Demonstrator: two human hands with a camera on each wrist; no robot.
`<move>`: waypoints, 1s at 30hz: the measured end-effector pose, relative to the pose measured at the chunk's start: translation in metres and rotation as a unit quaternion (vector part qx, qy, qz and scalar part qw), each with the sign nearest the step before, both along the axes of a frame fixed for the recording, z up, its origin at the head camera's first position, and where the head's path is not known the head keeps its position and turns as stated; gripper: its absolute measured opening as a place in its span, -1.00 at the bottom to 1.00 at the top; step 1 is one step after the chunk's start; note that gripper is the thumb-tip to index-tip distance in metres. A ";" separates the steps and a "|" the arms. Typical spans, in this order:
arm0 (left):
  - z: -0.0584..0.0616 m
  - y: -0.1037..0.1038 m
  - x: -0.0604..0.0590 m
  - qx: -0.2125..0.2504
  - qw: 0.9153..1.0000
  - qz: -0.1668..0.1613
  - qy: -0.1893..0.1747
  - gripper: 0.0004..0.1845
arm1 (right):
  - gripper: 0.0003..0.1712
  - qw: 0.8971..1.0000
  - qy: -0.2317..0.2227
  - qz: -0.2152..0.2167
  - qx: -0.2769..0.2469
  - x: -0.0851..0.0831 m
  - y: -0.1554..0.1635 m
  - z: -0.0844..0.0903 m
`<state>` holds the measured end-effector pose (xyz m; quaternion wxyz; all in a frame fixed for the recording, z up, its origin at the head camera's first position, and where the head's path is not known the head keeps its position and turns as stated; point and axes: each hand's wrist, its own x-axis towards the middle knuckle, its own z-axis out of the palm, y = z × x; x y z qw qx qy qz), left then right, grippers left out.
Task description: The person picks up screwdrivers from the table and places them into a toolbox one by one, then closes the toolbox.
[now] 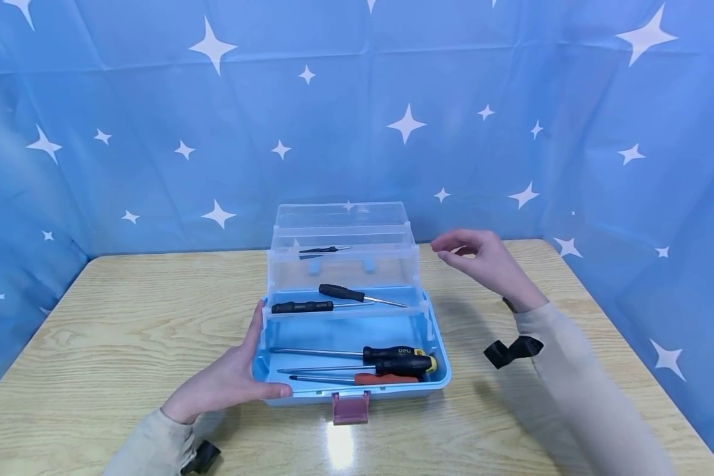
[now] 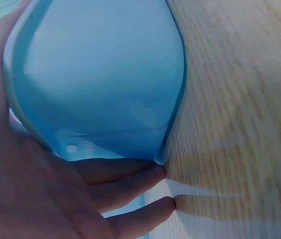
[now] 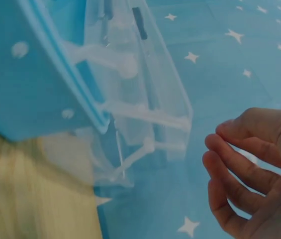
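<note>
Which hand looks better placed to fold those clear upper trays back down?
Probably the right hand: it hovers free, loosely curled, beside the clear trays. The left hand lies flat against the blue toolbox, steadying its base.

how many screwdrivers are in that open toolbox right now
6: three in the blue bottom bin, two on the middle clear tray, one on the top tray. Others may be hidden.

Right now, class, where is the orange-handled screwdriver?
In the head view, the orange-handled screwdriver lies in the blue toolbox base, nearest its front wall, just in front of two black-handled screwdrivers.
</note>
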<state>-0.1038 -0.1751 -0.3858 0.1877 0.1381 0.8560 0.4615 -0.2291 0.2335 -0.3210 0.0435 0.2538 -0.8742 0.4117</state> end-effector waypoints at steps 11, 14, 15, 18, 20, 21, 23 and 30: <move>-0.002 -0.001 -0.001 0.004 1.000 0.001 0.004 0.41 | -0.76 0.999 -0.014 -0.027 0.033 0.007 0.025 -0.013; -0.002 -0.001 -0.001 0.004 1.000 0.000 0.006 0.42 | -0.78 0.999 -0.002 -0.028 0.039 0.007 0.033 -0.017; -0.002 -0.001 -0.001 0.005 1.000 -0.001 0.006 0.41 | -0.78 0.999 0.002 -0.028 0.041 0.007 0.036 -0.018; -0.001 -0.001 -0.001 0.005 1.000 -0.002 0.007 0.41 | -0.78 0.998 0.003 -0.035 0.048 0.007 0.044 -0.021; -0.001 -0.001 -0.001 0.007 1.000 -0.003 0.007 0.40 | -0.78 0.998 -0.002 -0.041 0.052 0.008 0.049 -0.022; -0.001 -0.001 -0.001 0.008 1.000 -0.004 0.007 0.40 | -0.78 0.998 -0.003 -0.044 0.054 0.008 0.051 -0.023; -0.001 -0.002 -0.001 0.012 1.000 -0.005 0.006 0.40 | -0.77 0.997 -0.006 -0.049 0.058 0.008 0.054 -0.024; -0.001 -0.001 0.000 0.007 1.000 -0.005 0.005 0.40 | -0.76 0.995 -0.015 -0.064 0.070 0.010 0.065 -0.028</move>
